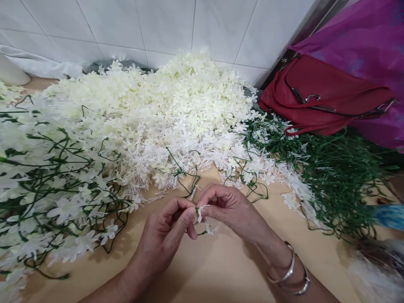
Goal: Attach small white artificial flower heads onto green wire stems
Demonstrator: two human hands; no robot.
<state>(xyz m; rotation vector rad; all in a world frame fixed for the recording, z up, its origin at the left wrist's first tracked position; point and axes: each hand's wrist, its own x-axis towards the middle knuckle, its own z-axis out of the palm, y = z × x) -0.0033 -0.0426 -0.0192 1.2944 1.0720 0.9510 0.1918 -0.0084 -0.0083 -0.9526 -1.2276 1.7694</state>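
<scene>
My left hand [167, 233] and my right hand [229, 208] meet over the tan tabletop [221, 269], both pinched on one small artificial flower sprig [202, 216]. The sprig has a thin green stem and small white blossoms, one hanging just below my fingers. Silver bangles circle my right wrist. Behind my hands rises a big heap of loose cream-white flower heads [164, 109]. Finished green stems with white flowers [53, 189] lie spread to the left of my left hand.
A tangle of bare green stems [341, 176] lies at the right. Behind it sits a red handbag [318, 97] against purple cloth [369, 38]. A white tiled wall [158, 25] backs the table. Something blue [389, 215] shows at the right edge.
</scene>
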